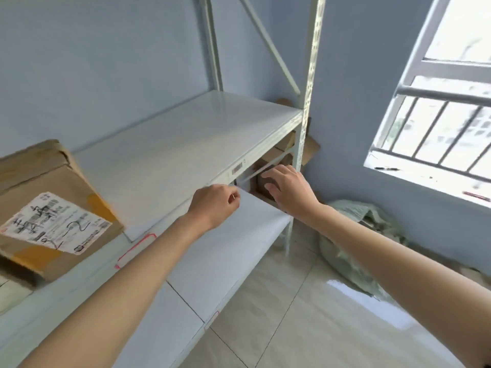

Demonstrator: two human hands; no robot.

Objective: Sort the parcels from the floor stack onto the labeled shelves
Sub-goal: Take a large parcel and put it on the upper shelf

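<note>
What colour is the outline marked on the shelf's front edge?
Red outline, clearest in the head view.

The brown parcels [268, 170] under the upper shelf [191, 144] are largely hidden by the shelf edge and by the right hand [288, 188], whose fingertips are lost among them, so contact cannot be judged. The cardboard parcel [45, 208] at left is cut by the picture's edge, its label [54, 223] smeared past reading. The small shelf tag [237, 170] is too blurred to be read.
</note>
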